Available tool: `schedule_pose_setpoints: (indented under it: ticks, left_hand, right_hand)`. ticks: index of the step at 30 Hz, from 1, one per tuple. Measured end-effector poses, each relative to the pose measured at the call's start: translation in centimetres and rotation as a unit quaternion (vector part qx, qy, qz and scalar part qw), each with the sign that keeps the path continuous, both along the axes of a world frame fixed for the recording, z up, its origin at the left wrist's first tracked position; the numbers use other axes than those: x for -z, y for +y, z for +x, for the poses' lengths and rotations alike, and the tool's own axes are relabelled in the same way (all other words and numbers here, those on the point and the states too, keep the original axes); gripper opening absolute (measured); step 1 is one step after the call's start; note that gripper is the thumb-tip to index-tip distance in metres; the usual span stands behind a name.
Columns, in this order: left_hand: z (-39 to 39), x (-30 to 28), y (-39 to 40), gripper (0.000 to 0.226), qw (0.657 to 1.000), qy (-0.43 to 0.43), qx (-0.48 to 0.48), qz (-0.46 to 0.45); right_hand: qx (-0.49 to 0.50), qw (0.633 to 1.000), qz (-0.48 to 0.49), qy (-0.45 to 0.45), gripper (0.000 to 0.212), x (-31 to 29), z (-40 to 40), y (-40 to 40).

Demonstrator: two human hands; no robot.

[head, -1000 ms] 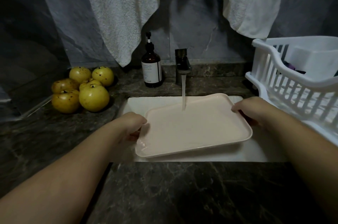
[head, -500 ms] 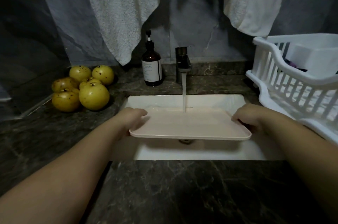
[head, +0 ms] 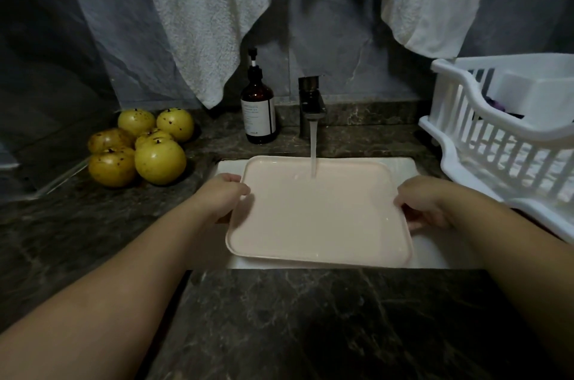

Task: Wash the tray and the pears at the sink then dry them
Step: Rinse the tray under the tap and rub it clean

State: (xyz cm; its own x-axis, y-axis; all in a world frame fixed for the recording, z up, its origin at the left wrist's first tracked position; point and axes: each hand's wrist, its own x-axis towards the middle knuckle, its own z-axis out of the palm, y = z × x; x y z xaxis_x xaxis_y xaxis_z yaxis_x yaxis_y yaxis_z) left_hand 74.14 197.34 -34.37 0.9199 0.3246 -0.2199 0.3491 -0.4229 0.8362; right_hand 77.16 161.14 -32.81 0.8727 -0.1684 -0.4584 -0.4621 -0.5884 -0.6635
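Note:
A pale pink tray [head: 316, 218] is held over the white sink [head: 431, 252], tilted with its top face toward me. Water from the tap [head: 311, 106] runs onto its far edge. My left hand [head: 222, 194] grips the tray's left rim and my right hand [head: 424, 202] grips its right rim. Several yellow speckled pears [head: 141, 148] lie in a heap on the dark counter to the left of the sink.
A brown pump bottle [head: 258, 112] stands beside the tap. A white dish rack [head: 509, 143] sits on the counter at the right. Two pale towels [head: 198, 16] hang on the wall above. Dark marble counter [head: 310, 323] runs along the front.
The tray was nearly level half a second ago; it is now tilted with its face toward me, and the stream lands near its far edge.

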Motion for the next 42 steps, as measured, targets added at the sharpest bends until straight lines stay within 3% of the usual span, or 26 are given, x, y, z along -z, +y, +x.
schedule_pose_setpoints:
  ticks: [4, 9, 12, 16, 20, 24, 27, 30, 34, 36, 39, 42]
  left_hand:
    - [0.0, 0.3, -0.2, 0.003, 0.999, 0.041, -0.001, -0.030]
    - [0.3, 0.8, -0.1, 0.027, 0.995, 0.075, 0.002, -0.072]
    - [0.3, 0.9, 0.2, 0.030, 0.993, 0.088, -0.001, -0.076]
    - [0.2, 0.8, 0.1, 0.029, 0.992, 0.093, -0.009, -0.083]
    - [-0.1, 0.3, 0.0, 0.029, 0.994, 0.090, -0.019, -0.066]
    - [-0.3, -0.4, 0.0, 0.060, 0.998, 0.058, 0.025, -0.015]
    - [-0.6, -0.8, 0.3, 0.054, 0.996, 0.052, 0.022, -0.062]
    - [-1.2, -1.3, 0.5, 0.031, 0.979, 0.057, -0.012, -0.197]
    - [-1.3, -1.8, 0.7, 0.034, 0.946, 0.014, -0.082, -0.314]
    - [-1.2, -1.8, 0.7, 0.032, 0.932, 0.002, -0.099, -0.347]
    - [-1.5, -1.9, 0.5, 0.025, 0.915, 0.003, -0.095, -0.392]
    - [-1.4, -1.8, 0.5, 0.033, 0.915, 0.012, -0.076, -0.396]
  right_hand:
    - [-0.002, 0.999, -0.001, -0.047, 0.023, -0.6, 0.2, -0.1]
    - [0.020, 0.991, 0.045, -0.121, 0.020, -1.1, 0.5, -0.2]
    - [0.026, 0.986, 0.076, -0.144, 0.017, -1.2, 0.5, -0.2]
    - [0.014, 0.982, 0.105, -0.158, 0.030, -1.2, 0.3, -0.4]
    - [-0.008, 0.987, 0.073, -0.141, 0.023, -1.0, 0.6, -0.8]
    - [-0.044, 0.994, 0.005, -0.101, 0.021, -0.9, 0.8, -1.1]
    - [-0.041, 0.998, 0.020, -0.047, 0.021, -1.1, 0.5, -1.4]
    - [0.000, 0.988, 0.156, -0.007, 0.028, -1.6, 0.0, -1.7]
    - [0.076, 0.958, 0.275, -0.014, 0.044, -1.8, 0.0, -2.1]
    - [0.075, 0.957, 0.279, -0.006, 0.049, -1.5, 0.2, -2.2]
    - [0.044, 0.961, 0.272, 0.025, 0.019, -1.2, 0.2, -1.9]
    - [0.009, 0.964, 0.262, 0.036, 0.025, -1.0, 0.3, -1.9]
